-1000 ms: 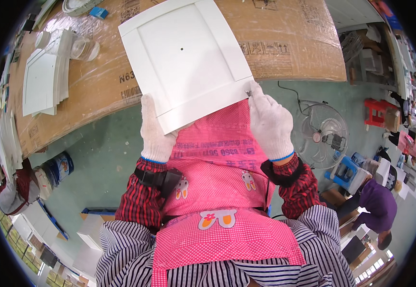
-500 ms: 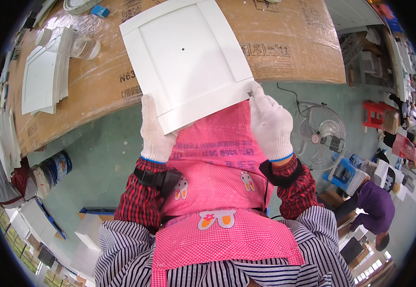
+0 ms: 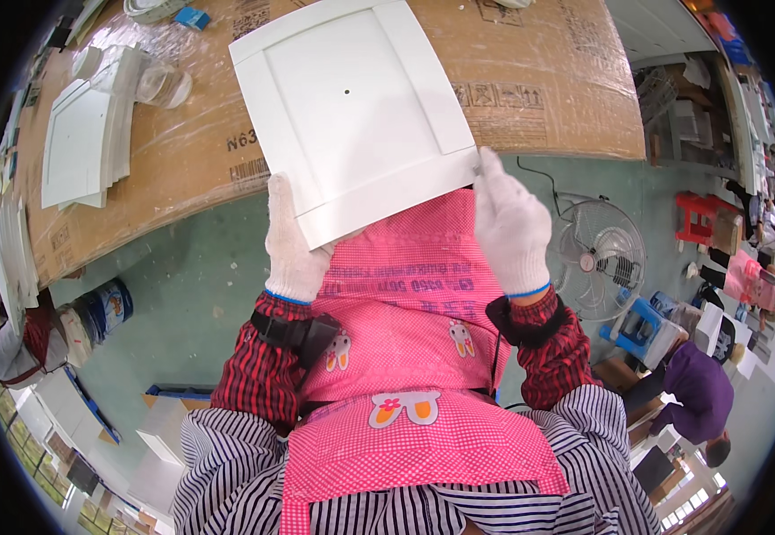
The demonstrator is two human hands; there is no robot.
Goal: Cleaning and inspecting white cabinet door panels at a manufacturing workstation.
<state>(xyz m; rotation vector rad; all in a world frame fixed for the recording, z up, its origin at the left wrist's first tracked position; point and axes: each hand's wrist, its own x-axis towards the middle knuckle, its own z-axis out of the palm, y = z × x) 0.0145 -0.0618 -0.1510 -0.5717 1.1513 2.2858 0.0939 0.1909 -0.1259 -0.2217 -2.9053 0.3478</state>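
A white square panel (image 3: pixel 352 111) with a raised centre field and a small dark hole is held up over the front edge of the cardboard-covered table (image 3: pixel 530 80). My left hand (image 3: pixel 291 242), in a white knit glove, grips the panel's near left corner. My right hand (image 3: pixel 508 223), also gloved, pinches the near right corner. The panel is tilted, its far edge toward the table. Below the hands lies my pink checked apron (image 3: pixel 414 294).
A stack of similar white panels (image 3: pixel 84 143) lies on the table at the left, with a clear round tape roll (image 3: pixel 163 85) beside it. A floor fan (image 3: pixel 601 259) stands at the right. A person in purple (image 3: pixel 695 392) sits at the lower right. Cans (image 3: pixel 102 308) stand on the green floor.
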